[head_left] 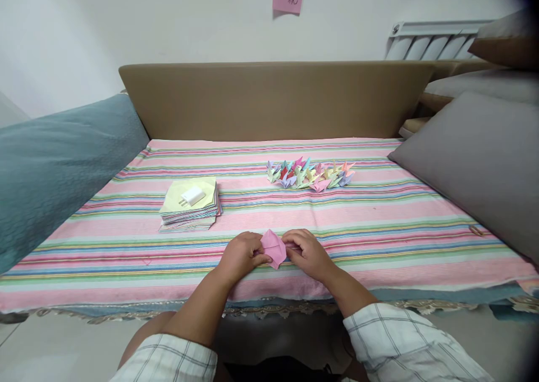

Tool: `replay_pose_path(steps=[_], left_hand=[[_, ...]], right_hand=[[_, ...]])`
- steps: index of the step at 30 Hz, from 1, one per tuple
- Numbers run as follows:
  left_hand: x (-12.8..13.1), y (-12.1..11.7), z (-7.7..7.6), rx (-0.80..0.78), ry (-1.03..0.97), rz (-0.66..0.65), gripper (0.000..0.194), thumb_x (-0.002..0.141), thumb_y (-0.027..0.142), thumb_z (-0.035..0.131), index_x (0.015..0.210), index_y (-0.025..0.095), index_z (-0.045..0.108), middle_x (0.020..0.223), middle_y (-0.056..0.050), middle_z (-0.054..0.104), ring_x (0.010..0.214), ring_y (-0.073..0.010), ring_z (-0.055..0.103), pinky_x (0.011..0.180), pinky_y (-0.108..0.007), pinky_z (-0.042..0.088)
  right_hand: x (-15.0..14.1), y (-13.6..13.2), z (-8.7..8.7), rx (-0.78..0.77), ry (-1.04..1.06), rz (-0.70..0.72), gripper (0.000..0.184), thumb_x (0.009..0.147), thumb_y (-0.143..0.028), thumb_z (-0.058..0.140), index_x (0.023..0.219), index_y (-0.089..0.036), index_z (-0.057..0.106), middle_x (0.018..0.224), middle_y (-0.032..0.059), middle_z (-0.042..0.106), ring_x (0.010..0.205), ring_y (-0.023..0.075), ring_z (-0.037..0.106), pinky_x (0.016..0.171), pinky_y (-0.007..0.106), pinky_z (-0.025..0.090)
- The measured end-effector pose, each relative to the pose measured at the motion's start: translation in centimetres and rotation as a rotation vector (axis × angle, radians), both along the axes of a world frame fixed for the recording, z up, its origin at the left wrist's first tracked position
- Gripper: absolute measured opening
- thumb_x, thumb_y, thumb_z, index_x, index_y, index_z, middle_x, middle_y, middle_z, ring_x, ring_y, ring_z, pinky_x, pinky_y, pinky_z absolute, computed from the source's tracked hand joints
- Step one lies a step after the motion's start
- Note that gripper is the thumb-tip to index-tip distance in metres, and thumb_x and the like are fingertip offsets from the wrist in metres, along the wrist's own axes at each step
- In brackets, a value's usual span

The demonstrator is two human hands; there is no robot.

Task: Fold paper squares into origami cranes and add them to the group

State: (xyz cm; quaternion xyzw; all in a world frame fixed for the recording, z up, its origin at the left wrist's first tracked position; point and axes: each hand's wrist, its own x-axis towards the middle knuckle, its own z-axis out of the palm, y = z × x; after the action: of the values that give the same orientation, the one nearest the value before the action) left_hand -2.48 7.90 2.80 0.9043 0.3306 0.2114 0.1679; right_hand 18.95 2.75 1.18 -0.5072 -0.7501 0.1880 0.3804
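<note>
A pink piece of folded origami paper (pixel 273 249) is held between my two hands, low over the striped cloth near the sofa's front edge. My left hand (pixel 243 254) pinches its left side, thumb in front and fingers behind. On the opposite side my right hand (pixel 308 253) grips the paper with curled fingers. Fold lines cross the paper's face; its back is hidden. Beyond my right hand stands a group of several small folded paper cranes (pixel 311 175) in mixed colours. To the left lies a stack of coloured paper sheets (pixel 189 210), pale yellow on top, with a white charger plug (pixel 192 195) resting on it.
A striped cloth (pixel 126 241) covers the seat. Behind it rises the brown sofa back (pixel 273 101). A teal cushion (pixel 67 168) borders the left, a large grey pillow (pixel 475 163) the right. A small brown object (pixel 476 231) lies near that pillow.
</note>
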Motion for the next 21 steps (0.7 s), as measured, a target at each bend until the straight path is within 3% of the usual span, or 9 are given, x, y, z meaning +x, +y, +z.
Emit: replay_pose_path(steps=[4, 8, 13, 21], left_hand=[[0.0, -0.1, 0.4, 0.014, 0.017, -0.03, 0.033, 0.078, 0.048, 0.061, 0.063, 0.019, 0.06, 0.065, -0.002, 0.06, 0.069, -0.0164, 0.054, 0.064, -0.027, 0.039], [0.2, -0.3, 0.6, -0.01, 0.028, 0.028, 0.037, 0.09, 0.037, 0.043, 0.061, 0.018, 0.057, 0.063, -0.001, 0.057, 0.066, -0.0142, 0.052, 0.064, -0.026, 0.038], [0.5, -0.2, -0.2, -0.133, -0.049, 0.282, 0.008, 0.077, 0.028, 0.059, 0.08, 0.021, 0.058, 0.071, 0.002, 0.061, 0.064, -0.0128, 0.054, 0.058, -0.023, 0.038], [1.2, -0.2, -0.6, -0.168, -0.054, 0.406, 0.02, 0.073, 0.023, 0.062, 0.093, 0.022, 0.059, 0.075, 0.003, 0.065, 0.064, -0.0134, 0.059, 0.059, -0.024, 0.042]], right_hand=[[-0.3, 0.0, -0.6, 0.026, -0.102, -0.017, 0.016, 0.083, -0.023, 0.056, 0.096, -0.023, 0.065, 0.1, 0.0048, 0.065, 0.095, 0.0195, 0.055, 0.083, 0.036, 0.041], [-0.3, 0.2, -0.8, 0.02, -0.168, -0.038, 0.016, 0.083, -0.022, 0.056, 0.095, -0.023, 0.067, 0.099, 0.0047, 0.065, 0.093, 0.0199, 0.054, 0.081, 0.035, 0.04], [-0.6, 0.2, -0.9, 0.011, -0.188, -0.061, 0.014, 0.084, -0.022, 0.056, 0.093, -0.023, 0.067, 0.098, 0.0044, 0.065, 0.092, 0.0206, 0.053, 0.081, 0.036, 0.038], [-0.8, 0.3, -1.1, 0.011, -0.198, -0.085, 0.012, 0.085, -0.024, 0.057, 0.091, -0.024, 0.067, 0.097, 0.0036, 0.065, 0.091, 0.0203, 0.053, 0.081, 0.036, 0.038]])
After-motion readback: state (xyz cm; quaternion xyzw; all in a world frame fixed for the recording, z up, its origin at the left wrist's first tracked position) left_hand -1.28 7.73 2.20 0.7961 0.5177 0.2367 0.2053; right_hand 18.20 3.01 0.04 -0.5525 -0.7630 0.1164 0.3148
